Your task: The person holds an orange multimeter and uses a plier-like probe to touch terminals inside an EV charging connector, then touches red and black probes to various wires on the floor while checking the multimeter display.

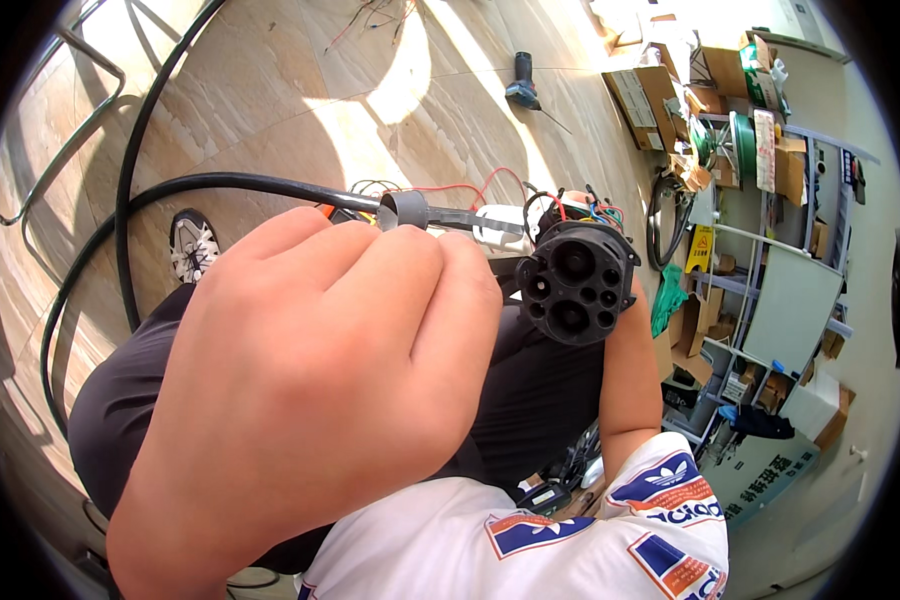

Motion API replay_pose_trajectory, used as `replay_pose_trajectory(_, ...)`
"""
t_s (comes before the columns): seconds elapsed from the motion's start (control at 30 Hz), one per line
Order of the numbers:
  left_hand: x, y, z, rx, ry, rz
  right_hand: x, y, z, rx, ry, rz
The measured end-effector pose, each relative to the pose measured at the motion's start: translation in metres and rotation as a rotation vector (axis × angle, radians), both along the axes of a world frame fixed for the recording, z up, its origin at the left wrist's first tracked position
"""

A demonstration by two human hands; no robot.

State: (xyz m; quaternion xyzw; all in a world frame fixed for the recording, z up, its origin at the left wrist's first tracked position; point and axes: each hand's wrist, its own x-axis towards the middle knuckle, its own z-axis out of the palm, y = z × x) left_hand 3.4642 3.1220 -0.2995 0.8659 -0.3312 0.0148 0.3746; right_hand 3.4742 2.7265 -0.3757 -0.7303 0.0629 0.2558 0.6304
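My left hand [320, 350] is large in front, its fingers curled into a fist. Just above its knuckles shows a dark grey piece [405, 210] with a ring-like end and a flat strip pointing right; what the fingers themselves grip is hidden. To the right, a round black charging connector [575, 283] turns its socketed face toward me. Behind it my right hand [576, 197] supports it, mostly hidden. Thin red, blue and other coloured wires [605, 213] come out at the connector's back. A white part [500, 226] sits beside it.
A thick black cable [220, 182] loops across the left side. On the tiled floor lie a cordless drill [520, 85] and loose thin wires [380, 15]. Shelving with cardboard boxes [640, 110], a green spool [743, 145] and a coiled cable [660, 220] stands at the right.
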Motion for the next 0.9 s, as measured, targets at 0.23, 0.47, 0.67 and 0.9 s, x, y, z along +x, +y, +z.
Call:
replay_pose_trajectory(0.23,0.0,-0.003,0.0,-0.013,-0.013,-0.002,0.001,-0.007,-0.004,-0.031,-0.067,0.063)
replay_pose_trajectory(0.47,-0.005,-0.012,-0.007,-0.154,-0.17,0.104,0.004,-0.015,-0.011,0.027,-0.029,0.053)
replay_pose_trajectory(0.67,0.003,-0.007,-0.006,-0.06,-0.044,0.076,0.001,-0.014,-0.01,-0.065,0.006,0.01)
replay_pose_trajectory(0.9,0.015,0.005,-0.014,0.065,-0.02,0.13,0.015,0.015,0.0,-0.424,-0.412,0.236)
